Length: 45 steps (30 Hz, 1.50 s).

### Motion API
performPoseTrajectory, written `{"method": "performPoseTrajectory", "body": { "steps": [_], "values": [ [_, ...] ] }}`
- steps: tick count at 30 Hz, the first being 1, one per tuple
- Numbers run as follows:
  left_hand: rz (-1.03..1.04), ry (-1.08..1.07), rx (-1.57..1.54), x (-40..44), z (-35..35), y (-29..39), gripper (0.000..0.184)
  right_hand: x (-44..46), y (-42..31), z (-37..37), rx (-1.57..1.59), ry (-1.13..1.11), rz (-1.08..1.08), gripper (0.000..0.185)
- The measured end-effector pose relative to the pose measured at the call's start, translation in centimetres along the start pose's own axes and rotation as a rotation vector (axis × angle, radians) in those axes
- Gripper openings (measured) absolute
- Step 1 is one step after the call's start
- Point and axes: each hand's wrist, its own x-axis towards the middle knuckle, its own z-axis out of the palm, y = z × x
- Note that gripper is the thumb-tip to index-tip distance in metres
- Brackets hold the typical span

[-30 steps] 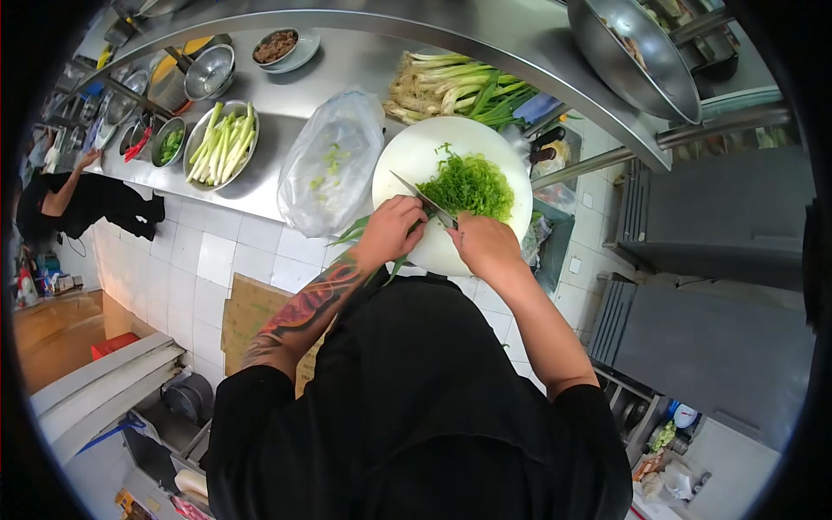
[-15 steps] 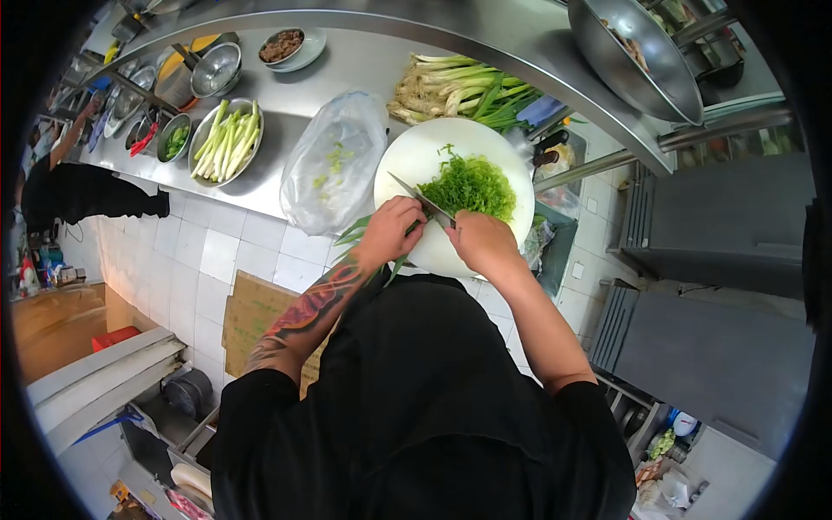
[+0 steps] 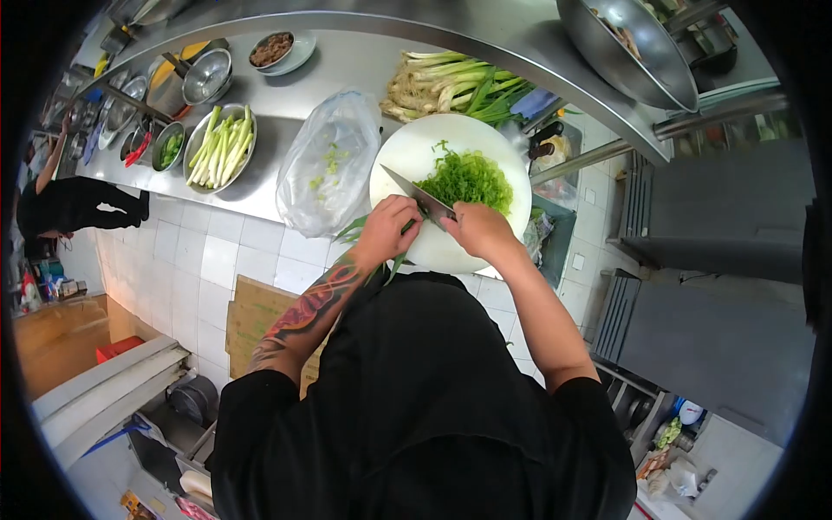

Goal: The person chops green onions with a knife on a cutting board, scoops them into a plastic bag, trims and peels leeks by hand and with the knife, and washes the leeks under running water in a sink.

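Observation:
My right hand (image 3: 478,229) is closed round the handle of a kitchen knife (image 3: 418,191), its blade pointing up and left across the round white cutting board (image 3: 399,143). Curled on the board's near left edge, my left hand (image 3: 390,230) holds down a bunch of green onion leaves (image 3: 395,263) right beside the blade. The leaf ends stick out below and left of that hand. Past the knife lies a heap of chopped green onion (image 3: 472,180). Left of the board sits a clear plastic bag (image 3: 334,156) with some green bits showing.
Whole green onions (image 3: 459,82) lie behind the board. A metal bowl of cut white stalks (image 3: 221,149) and a bowl of brown meat (image 3: 272,50) stand to the left. A shelf edge (image 3: 520,65) with a wok (image 3: 637,52) overhangs the right. Another person (image 3: 74,204) stands far left.
The knife blade has tilted, showing more of its flat side. The whole view has shifted slightly. Both hands keep nearly the same places, and the person at far left has moved a little.

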Motion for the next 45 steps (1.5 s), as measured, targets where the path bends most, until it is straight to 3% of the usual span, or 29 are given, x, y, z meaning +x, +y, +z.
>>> {"method": "performPoseTrajectory", "body": {
  "steps": [9,20,23,29,32,45],
  "values": [
    [0.011,0.037,0.027,-0.4,-0.3,0.3,0.021,-1.9,0.6,0.8,-0.047,0.026,-0.063,0.031],
    [-0.039,-0.103,0.063,-0.4,-1.1,0.9,0.024,-4.1,-2.2,-0.6,-0.090,0.039,-0.112,0.025],
    [-0.024,-0.076,0.064,-0.5,-0.9,0.9,0.023,-1.4,-1.3,2.5,-0.058,0.048,-0.067,0.023],
    [-0.031,-0.050,0.034,-0.6,-0.9,0.8,0.021,-3.5,-2.9,-1.4,-0.089,0.019,-0.117,0.025],
    [-0.041,-0.040,0.033,-0.7,-0.6,0.7,0.020,-0.5,-1.6,2.7,-0.113,0.002,-0.019,0.028],
    [-0.058,-0.040,0.021,-0.9,-0.8,0.7,0.022,-1.4,-2.2,-0.2,-0.084,-0.012,-0.091,0.029]
  ]
}}
